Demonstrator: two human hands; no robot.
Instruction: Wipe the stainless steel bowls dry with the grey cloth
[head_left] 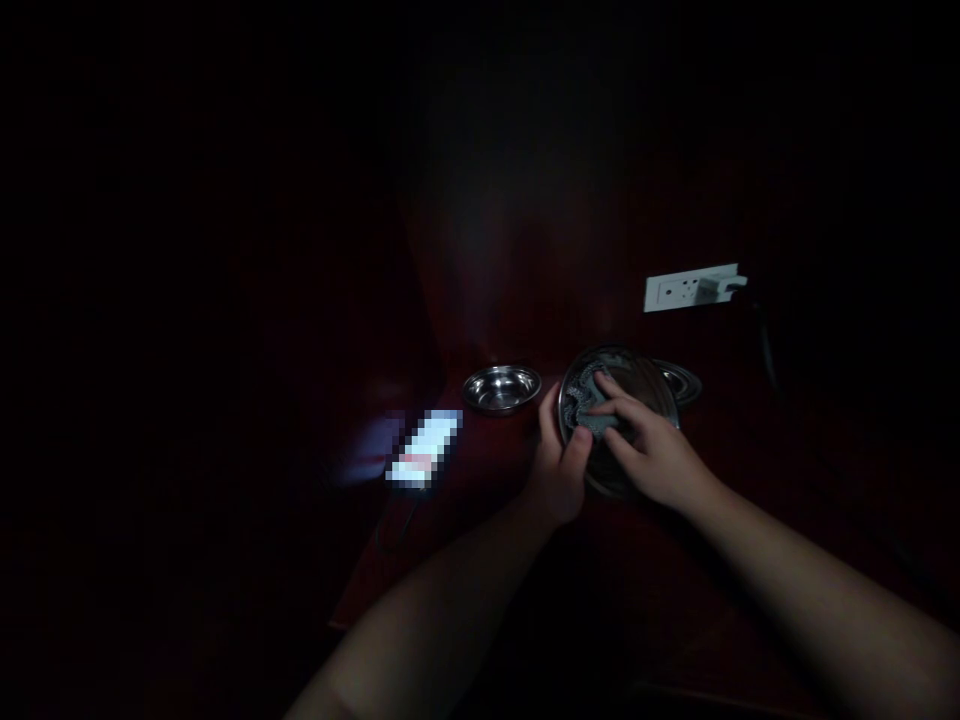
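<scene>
A round shiny metal bowl [646, 382] is tilted up between my hands, its inside facing me. My left hand [559, 455] grips its left rim, with the thumb over the edge and the fingers behind. Inside the bowl lies a bunched grey cloth [589, 400] with a textured dark border. My right hand [649, 445] presses this cloth against the bowl's inner surface, its fingers bent and partly spread over it. A smaller shallow metal bowl [501, 392] stands on the table, left of my hands.
On the dark red table [465, 510], a lit phone [425, 448] with a blurred-out screen lies to the left. Another metal dish [686, 382] sits behind the held bowl. A white wall socket [690, 288] carries a plug and dark cable. The surroundings are very dark.
</scene>
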